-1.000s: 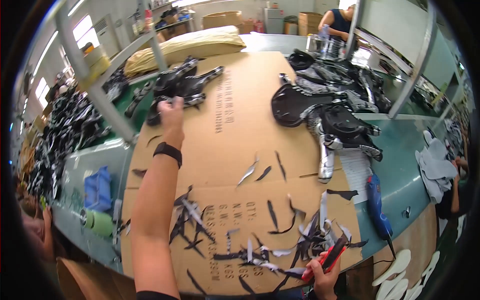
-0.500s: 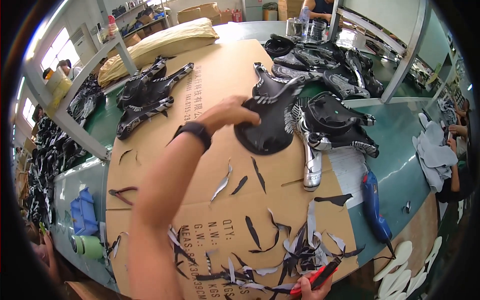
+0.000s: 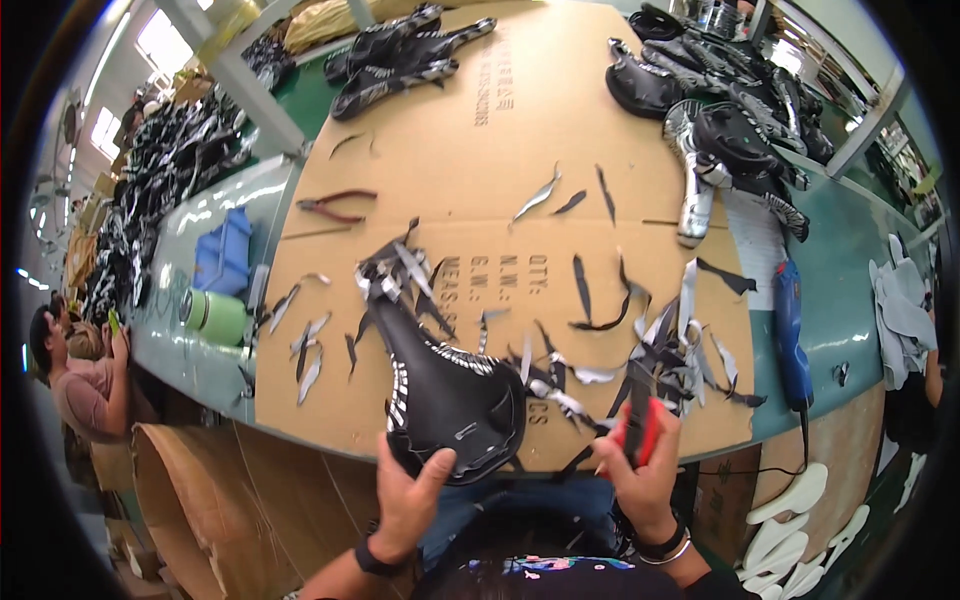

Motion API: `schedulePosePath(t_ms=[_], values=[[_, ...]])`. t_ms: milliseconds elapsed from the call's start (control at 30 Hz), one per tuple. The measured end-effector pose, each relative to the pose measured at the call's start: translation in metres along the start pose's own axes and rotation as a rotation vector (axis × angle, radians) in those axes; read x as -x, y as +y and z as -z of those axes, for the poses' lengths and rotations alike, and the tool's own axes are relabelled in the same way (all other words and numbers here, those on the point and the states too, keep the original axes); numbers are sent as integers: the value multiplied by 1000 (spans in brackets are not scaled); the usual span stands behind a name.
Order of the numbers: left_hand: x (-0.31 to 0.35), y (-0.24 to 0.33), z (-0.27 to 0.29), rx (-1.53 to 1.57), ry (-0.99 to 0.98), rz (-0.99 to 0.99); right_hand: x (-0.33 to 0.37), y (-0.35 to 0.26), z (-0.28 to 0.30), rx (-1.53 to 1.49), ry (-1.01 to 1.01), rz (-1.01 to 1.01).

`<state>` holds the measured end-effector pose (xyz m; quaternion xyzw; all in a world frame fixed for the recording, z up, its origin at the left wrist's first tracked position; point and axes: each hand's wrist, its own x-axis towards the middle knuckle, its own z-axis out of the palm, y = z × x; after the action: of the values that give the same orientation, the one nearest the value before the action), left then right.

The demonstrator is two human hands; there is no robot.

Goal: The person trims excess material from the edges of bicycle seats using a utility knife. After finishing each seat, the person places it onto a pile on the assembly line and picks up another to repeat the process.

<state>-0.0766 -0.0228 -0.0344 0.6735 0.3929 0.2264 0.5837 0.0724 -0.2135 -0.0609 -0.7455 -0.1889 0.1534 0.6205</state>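
At the near edge of the cardboard, my left hand (image 3: 408, 492) grips the wide rear end of a black bicycle saddle (image 3: 455, 405). Its thumb lies over the rim, and the saddle's nose points away from me. Silver-and-white patterned trim runs along the sides, and crumpled material gathers at the nose. My right hand (image 3: 645, 475) is closed around a red-and-black utility knife (image 3: 640, 430), held to the right of the saddle and apart from it. The blade cannot be made out clearly. Black and silver trimmed strips (image 3: 665, 350) lie heaped just beyond the knife.
More saddles are piled at the far left (image 3: 395, 65) and far right (image 3: 745, 145). Red-handled pliers (image 3: 338, 205) lie on the cardboard (image 3: 420, 160). A blue heat gun (image 3: 792, 335) with a cord rests at right; a blue bin (image 3: 222, 255) and green bottle (image 3: 212, 315) stand left.
My left hand has come back from the far right saddles to the near edge, bringing a saddle. The view has tilted down. My right hand still holds the knife.
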Motion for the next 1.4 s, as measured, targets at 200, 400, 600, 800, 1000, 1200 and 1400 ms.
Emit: schedulePosePath(t_ms=[200,400,600,800,1000,1200,1400], values=[[2,-7,22,-494,25,-250,-14,-18,3,375,-273,379],[-74,51,11,-839,-528,-741,-29,-32,3,567,-543,456],[-106,23,1,-786,-689,-750,-29,-24,-13,696,-496,516],[-108,18,-3,-743,-631,-781,-16,-15,-15,798,-496,563],[-105,13,-4,-721,-582,-784,27,-15,-25,756,-499,324],[-77,32,1,-824,-484,-685,38,-35,-4,665,-586,62],[-38,55,-5,-978,-350,-590,-19,-42,-47,322,-266,302]])
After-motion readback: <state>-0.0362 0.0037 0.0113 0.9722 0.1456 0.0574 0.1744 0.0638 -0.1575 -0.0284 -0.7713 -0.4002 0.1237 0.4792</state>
